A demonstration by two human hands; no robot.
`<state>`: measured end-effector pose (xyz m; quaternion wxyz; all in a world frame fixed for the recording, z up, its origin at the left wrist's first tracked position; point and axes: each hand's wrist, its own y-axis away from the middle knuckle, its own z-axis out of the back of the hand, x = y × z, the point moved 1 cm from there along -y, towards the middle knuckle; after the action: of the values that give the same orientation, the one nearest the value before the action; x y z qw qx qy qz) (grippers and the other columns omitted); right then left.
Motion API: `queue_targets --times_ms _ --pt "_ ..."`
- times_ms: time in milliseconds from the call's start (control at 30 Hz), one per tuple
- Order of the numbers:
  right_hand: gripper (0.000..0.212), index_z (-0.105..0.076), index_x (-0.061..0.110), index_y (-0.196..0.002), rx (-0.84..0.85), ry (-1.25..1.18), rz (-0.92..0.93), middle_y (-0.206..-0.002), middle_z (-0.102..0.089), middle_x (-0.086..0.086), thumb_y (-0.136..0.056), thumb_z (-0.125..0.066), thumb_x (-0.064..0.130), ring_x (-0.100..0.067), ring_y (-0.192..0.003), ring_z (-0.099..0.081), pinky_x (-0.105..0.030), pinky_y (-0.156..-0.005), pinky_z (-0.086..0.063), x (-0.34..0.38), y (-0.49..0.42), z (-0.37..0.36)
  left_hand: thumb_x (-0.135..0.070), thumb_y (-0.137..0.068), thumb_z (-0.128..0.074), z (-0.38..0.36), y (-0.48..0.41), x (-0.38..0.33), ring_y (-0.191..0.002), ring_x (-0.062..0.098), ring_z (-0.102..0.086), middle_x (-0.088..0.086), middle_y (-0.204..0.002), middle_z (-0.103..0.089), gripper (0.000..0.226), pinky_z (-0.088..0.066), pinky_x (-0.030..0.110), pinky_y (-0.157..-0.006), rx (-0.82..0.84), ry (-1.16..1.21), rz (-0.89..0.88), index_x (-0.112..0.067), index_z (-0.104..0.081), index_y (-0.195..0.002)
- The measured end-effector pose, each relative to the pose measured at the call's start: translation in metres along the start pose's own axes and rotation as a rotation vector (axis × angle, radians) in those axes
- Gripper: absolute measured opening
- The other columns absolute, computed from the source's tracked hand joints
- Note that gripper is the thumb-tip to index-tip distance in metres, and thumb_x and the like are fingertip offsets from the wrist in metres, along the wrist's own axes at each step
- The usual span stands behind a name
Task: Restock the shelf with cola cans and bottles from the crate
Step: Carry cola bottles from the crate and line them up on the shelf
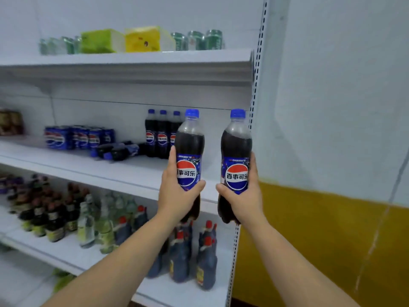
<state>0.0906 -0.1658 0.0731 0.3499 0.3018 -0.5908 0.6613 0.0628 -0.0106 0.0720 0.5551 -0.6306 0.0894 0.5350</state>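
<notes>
White shop shelving, its middle shelf [124,171] partly stocked, is faced with two cola bottles held up.
The left bottle [190,142] is gripped round its label by the left hand [177,196], the right bottle [236,147] by the right hand [243,202], both upright. The standing row [162,138] lies just behind and left of the left bottle, beside toppled bottles [117,149] and cola cans [79,137]. No crate is seen.

Shelf board [132,169] lies bare right of the standing bottles [162,138].
</notes>
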Motion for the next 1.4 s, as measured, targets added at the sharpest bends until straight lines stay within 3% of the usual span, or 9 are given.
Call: queue_targets --times_ms 233,467,667,867,1033,1100,1200,1300,1400 --pt "0.102 -0.009 0.042 -0.146 0.014 -0.064 -0.006 -0.117 -0.04 0.029 -0.075 -0.075 0.01 0.015 -0.099 -0.048 -0.013 -0.086 -0.04 0.008 -0.016 -0.101 -0.019 -0.075 -0.076 0.072 -0.038 0.045 -0.118 0.011 -0.046 0.0 -0.142 -0.037 0.104 -0.041 0.031 -0.098 -0.047 -0.037 0.027 -0.043 -0.003 -0.146" --pt "0.104 -0.008 0.033 -0.147 0.011 -0.034 -0.045 -0.12 -0.041 0.017 -0.073 -0.076 0.007 -0.004 -0.106 -0.049 -0.022 -0.089 -0.044 -0.007 -0.057 -0.15 -0.018 -0.076 -0.075 0.083 -0.082 0.086 -0.122 0.012 -0.044 -0.001 -0.145 -0.036 0.105 -0.04 0.028 -0.094 -0.044 0.018 0.063 -0.039 0.0 -0.147" --pt "0.1 -0.013 0.028 -0.146 0.007 0.037 -0.017 -0.125 -0.044 0.013 -0.072 -0.076 0.006 -0.003 -0.108 -0.047 -0.018 -0.089 -0.04 -0.037 -0.123 -0.154 -0.011 -0.07 -0.079 0.049 -0.146 0.113 -0.128 0.014 -0.042 -0.003 -0.145 -0.035 0.112 -0.039 0.039 -0.106 0.005 0.086 0.037 -0.038 -0.002 -0.147" --pt "0.096 -0.018 0.026 -0.145 -0.064 0.136 -0.07 -0.137 -0.048 -0.001 -0.071 -0.078 0.009 -0.018 -0.12 -0.049 -0.032 -0.098 -0.041 -0.078 -0.18 -0.151 -0.012 -0.064 -0.083 -0.005 -0.207 0.144 -0.129 0.02 -0.041 0.002 -0.143 -0.035 0.119 -0.037 0.048 -0.107 0.115 0.061 0.073 -0.037 -0.001 -0.147" --pt "0.1 -0.018 0.026 -0.145 -0.113 0.19 -0.132 -0.136 -0.048 0.003 -0.069 -0.08 0.008 -0.011 -0.117 -0.048 -0.023 -0.091 -0.039 -0.122 -0.202 -0.142 -0.016 -0.067 -0.082 -0.046 -0.23 0.176 -0.134 0.02 -0.035 0.002 -0.148 -0.028 0.117 -0.031 0.034 -0.106 0.191 0.051 0.057 -0.034 0.0 -0.148" --pt "0.099 -0.019 0.025 -0.144 -0.14 0.19 -0.134 -0.136 -0.047 0.002 -0.068 -0.08 0.006 -0.009 -0.115 -0.047 -0.021 -0.091 -0.04 -0.133 -0.21 -0.139 -0.015 -0.065 -0.083 -0.061 -0.243 0.181 -0.138 0.02 -0.029 0.0 -0.15 -0.026 0.118 -0.029 0.041 -0.112 0.229 0.071 0.04 -0.034 -0.001 -0.148" --pt "0.096 -0.021 0.026 -0.141 -0.177 0.181 -0.091 -0.129 -0.046 0.009 -0.068 -0.079 0.003 -0.005 -0.113 -0.047 -0.006 -0.085 -0.04 -0.148 -0.219 -0.134 -0.018 -0.065 -0.083 -0.08 -0.255 0.185 -0.139 0.016 -0.028 -0.004 -0.152 -0.025 0.118 -0.031 0.049 -0.112 0.305 0.119 0.004 -0.037 0.0 -0.147" --pt "0.094 -0.02 0.037 -0.134 -0.178 0.194 -0.08 -0.126 -0.046 0.016 -0.07 -0.078 0.001 -0.001 -0.113 -0.049 -0.005 -0.085 -0.043 -0.156 -0.223 -0.131 -0.016 -0.067 -0.082 -0.094 -0.26 0.195 -0.139 0.01 -0.027 -0.007 -0.152 -0.024 0.116 -0.032 0.047 -0.112 0.325 0.171 -0.039 -0.036 -0.001 -0.148" --pt "0.094 -0.018 0.032 -0.139 -0.138 0.206 -0.103 -0.128 -0.047 0.011 -0.072 -0.077 0.002 -0.004 -0.112 -0.05 0.0 -0.079 -0.042 -0.157 -0.225 -0.129 -0.013 -0.069 -0.081 -0.1 -0.266 0.203 -0.141 0.013 -0.023 -0.003 -0.154 -0.018 0.115 -0.027 0.041 -0.114 0.338 0.157 -0.071 -0.035 0.002 -0.147"
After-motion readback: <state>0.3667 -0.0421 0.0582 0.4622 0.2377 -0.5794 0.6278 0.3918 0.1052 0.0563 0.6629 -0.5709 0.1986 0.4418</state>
